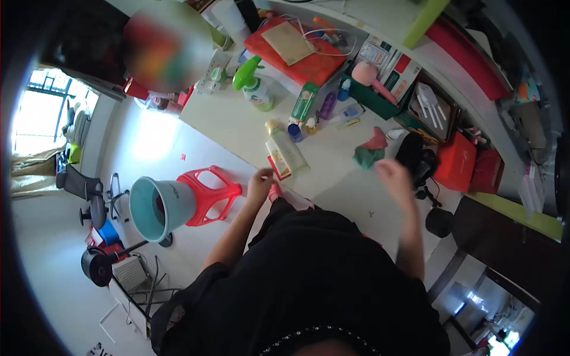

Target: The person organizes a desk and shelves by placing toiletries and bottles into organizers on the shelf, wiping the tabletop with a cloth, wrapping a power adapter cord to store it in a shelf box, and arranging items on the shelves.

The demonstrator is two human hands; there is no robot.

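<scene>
My left hand [259,185] hangs at the table's front edge with its fingers curled in, and nothing shows in them. Close to it lie a red-and-white box [280,168] and a clear bottle [287,149] with a pale yellow cap, on its side. My right hand [395,179] is over the right part of the table, its fingers smeared by motion. Just beyond its fingertips is a crumpled pink and green cloth [369,155]. Whether the hand touches the cloth I cannot tell.
A spray bottle [259,94], a green-and-white box [304,102] and small bottles stand farther back on the white table [228,132]. Dark green bins [371,98] and red boxes [456,161] line the right. On the floor side, a teal bucket [141,209] adjoins a red stool [208,199].
</scene>
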